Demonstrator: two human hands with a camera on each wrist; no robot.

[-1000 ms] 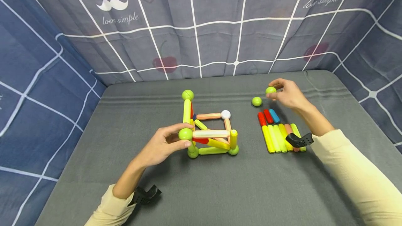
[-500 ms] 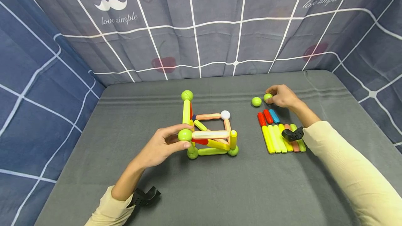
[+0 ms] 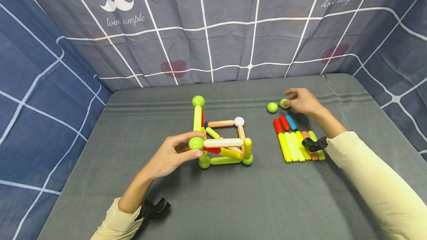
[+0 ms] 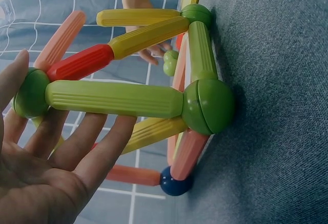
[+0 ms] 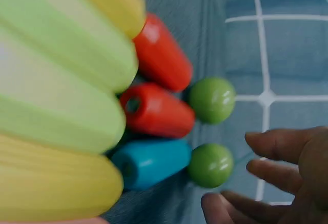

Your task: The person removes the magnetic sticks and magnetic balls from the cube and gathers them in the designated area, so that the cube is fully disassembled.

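Note:
A frame of magnetic building rods [image 3: 224, 142] and balls stands at the middle of the table. On its near left upper corner, my left hand [image 3: 170, 155] holds a green ball [image 3: 196, 143] between thumb and fingers; in the left wrist view a light green rod [image 4: 115, 98] runs from that ball to a lower one. Over at the right, my right hand [image 3: 303, 101] is beside a loose green ball [image 3: 284, 103]. The right wrist view shows its fingers [image 5: 279, 144] spread, apart from the ball. Another loose green ball [image 3: 272, 107] lies just left of it.
In front of the loose balls lie two short red rods [image 3: 284, 123] and a blue one [image 3: 291, 122]. A row of longer yellow, green and orange rods [image 3: 293, 147] lies nearer. A grid-patterned curtain [image 3: 230, 47] hangs behind the grey table [image 3: 220, 203].
My right hand has brought a green ball nearer and set it down beside the other loose ball, then loosened its fingers and drawn slightly right. My left hand stays on the frame.

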